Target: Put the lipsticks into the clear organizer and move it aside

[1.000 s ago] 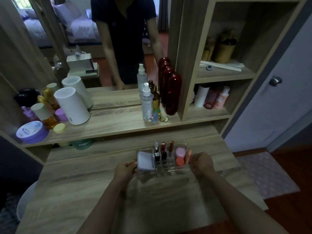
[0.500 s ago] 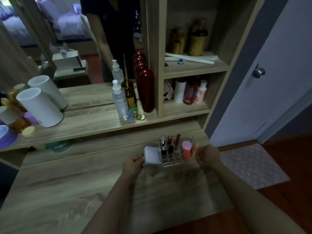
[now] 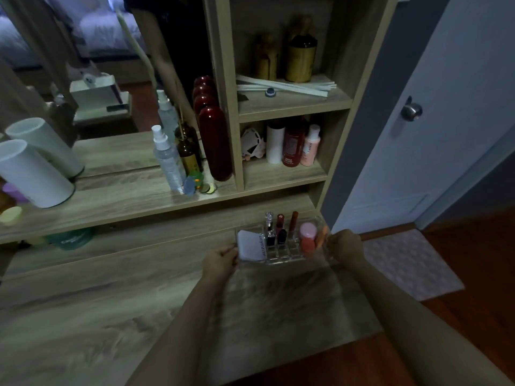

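The clear organizer [image 3: 284,253] is near the right back corner of the wooden vanity top, under the shelf unit. Several lipsticks [image 3: 280,227] stand upright in its small cells; a white compact [image 3: 250,245] fills its left end, and a pink pot [image 3: 308,231] and orange items sit at its right end. My left hand [image 3: 220,261] grips the organizer's left end. Gripping the opposite end is my right hand [image 3: 345,245]. Whether the organizer rests on the wood or is lifted is not clear.
The raised shelf behind holds a clear spray bottle [image 3: 167,160], an amber bottle [image 3: 188,153], a dark red bottle [image 3: 214,143] and white cylinders [image 3: 30,174]. Right cubbies hold bottles [image 3: 292,144]. The vanity's right edge [image 3: 359,288] drops to a floor mat [image 3: 412,263] and a door.
Both hands have carried the organizer to the right, toward the vanity's right edge. My view has also swung right, so the left-hand jars have left the frame.
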Motion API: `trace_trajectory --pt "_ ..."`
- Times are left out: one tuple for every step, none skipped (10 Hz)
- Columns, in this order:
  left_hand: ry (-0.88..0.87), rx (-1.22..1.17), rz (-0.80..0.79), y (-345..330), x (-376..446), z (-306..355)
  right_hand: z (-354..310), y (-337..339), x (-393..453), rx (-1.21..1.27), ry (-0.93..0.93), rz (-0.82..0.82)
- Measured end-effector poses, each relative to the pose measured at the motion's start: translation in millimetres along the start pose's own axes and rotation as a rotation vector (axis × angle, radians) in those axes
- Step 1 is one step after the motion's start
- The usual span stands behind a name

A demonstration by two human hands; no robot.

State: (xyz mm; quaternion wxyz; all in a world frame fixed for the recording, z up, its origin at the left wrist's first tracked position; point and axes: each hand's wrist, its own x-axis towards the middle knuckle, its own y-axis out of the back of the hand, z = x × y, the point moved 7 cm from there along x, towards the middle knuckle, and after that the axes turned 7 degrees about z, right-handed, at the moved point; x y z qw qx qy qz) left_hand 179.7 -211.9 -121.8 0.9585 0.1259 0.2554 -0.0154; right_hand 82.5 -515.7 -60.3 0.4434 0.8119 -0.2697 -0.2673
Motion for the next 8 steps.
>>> trace_trajectory --pt "0.001 0.004 -0.003 -2 4 2 2 -1 4 0.003 -0.013 0.013" --pt "0.017 -0.001 -0.010 -4 6 4 3 -2 6 0.009 -0.026 0.017" --pt "0.019 0.004 -0.014 -4 5 5 3 -2 6 0.008 -0.029 0.017" --pt "0.029 0.013 -0.017 -3 3 6 1 -3 1 -0.014 0.000 0.019" --pt "-0.006 0.087 -0.012 -2 -1 12 -2 -5 -8 -0.030 0.022 0.009" --pt "-0.095 0.247 -0.002 0 -12 26 -6 -7 -22 -0.066 0.080 -0.014" --pt "-0.185 0.492 -0.017 1 -31 38 -4 -3 -42 -0.107 0.124 -0.066" --pt "-0.133 0.698 -0.125 -1 -48 36 3 -6 -56 -0.120 0.139 -0.155"
